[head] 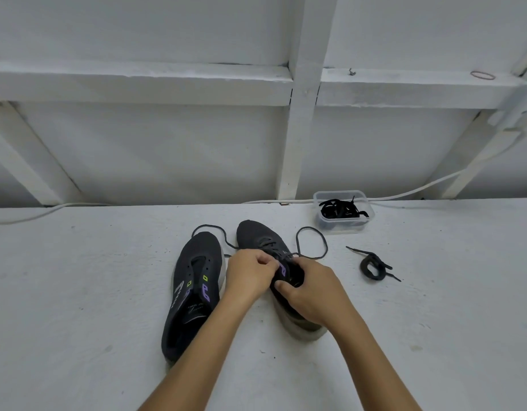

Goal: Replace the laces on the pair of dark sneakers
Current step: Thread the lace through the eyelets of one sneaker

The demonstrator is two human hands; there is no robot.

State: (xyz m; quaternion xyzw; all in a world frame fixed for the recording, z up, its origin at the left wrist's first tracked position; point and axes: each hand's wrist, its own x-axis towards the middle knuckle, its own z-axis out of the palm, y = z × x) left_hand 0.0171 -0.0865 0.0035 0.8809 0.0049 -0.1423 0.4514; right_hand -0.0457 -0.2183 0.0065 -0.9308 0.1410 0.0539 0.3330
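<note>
Two hands worked on one shoe (256, 235) on a white surface (78, 292). The left hand (250, 274) had its fingers curled tight, pinching the lace (312, 243) at the top holes of that shoe. The right hand (309, 292) was curled over the shoe's opening, thumb on the near edge, holding it. That was the grip: both hands closed on something, none loose.

The lace ran out from the grip in two loops, one to the far left and one to the far right, both lying flat on the surface.

Just left of the grip lay the other shoe (194, 292), dark with small purple and green marks. Its holes had no lace in them.

To the right of the grip, well apart, a loose lace (373, 266) lay curled up. Beyond the grip and to the right stood a clear tub (344, 215) with more black laces inside.

The surface was painted white, rough and a bit spotty. Behind it rose a white wall (167, 143) with white wooden bars. A white cable (434, 185) ran along the back edge.
</note>
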